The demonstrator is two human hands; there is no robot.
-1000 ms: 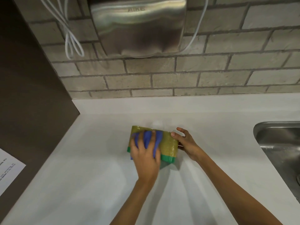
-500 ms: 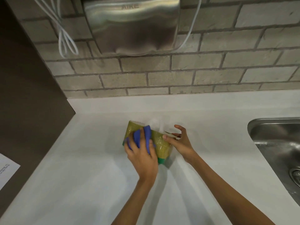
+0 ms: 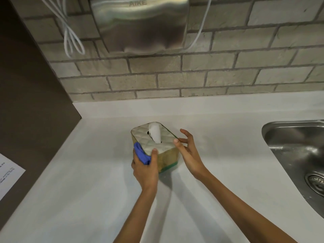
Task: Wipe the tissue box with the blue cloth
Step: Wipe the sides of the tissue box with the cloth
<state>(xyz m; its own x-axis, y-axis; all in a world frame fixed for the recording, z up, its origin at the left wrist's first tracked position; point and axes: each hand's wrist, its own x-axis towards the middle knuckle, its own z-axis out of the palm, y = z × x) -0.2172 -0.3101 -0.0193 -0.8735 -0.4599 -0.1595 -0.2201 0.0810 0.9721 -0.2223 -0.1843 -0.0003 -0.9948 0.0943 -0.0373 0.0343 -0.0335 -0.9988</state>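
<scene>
Head view, counter: I see a white countertop (image 3: pixel 87 190), smooth and matte, running from the dark side panel (image 3: pixel 31 95) on the left to a steel sink (image 3: pixel 294 148) on the right.
Head view, wall: A grey brick backsplash (image 3: pixel 228 74) stands behind the counter, with a low white upstand (image 3: pixel 210 104) along its foot.
Head view, fixtures: A brushed-metal hand dryer (image 3: pixel 140 23) hangs on the bricks above the box; white cables (image 3: pixel 70 37) loop down on its left and another runs off its right side.
Head view, paper: I can see a white sheet (image 3: pixel 8 174) stuck to the dark panel at the left edge.
Head view, tissue box: The tissue box (image 3: pixel 156 146) stands upright on the counter, near the middle, well apart from the sink and short of the upstand. Its quilted pale top faces up with a tissue (image 3: pixel 155 132) poking out; the sides are yellow-gold with a green band at the base.
Head view, left hand: My left hand (image 3: pixel 144 170) grips the box's near-left corner, thumb on the top edge, with the blue cloth (image 3: pixel 141 153) bunched between palm and box.
Head view, right hand: My right hand (image 3: pixel 187 151) is spread loosely, thumb tip touching the box's top right edge, the other fingers lifted clear.
Head view, edges: The sink rim curves in on the right; the drain (image 3: pixel 317 183) shows at the frame edge.
Head view, open room: Bare counter lies on every side of the box, widest toward me and to the left.
</scene>
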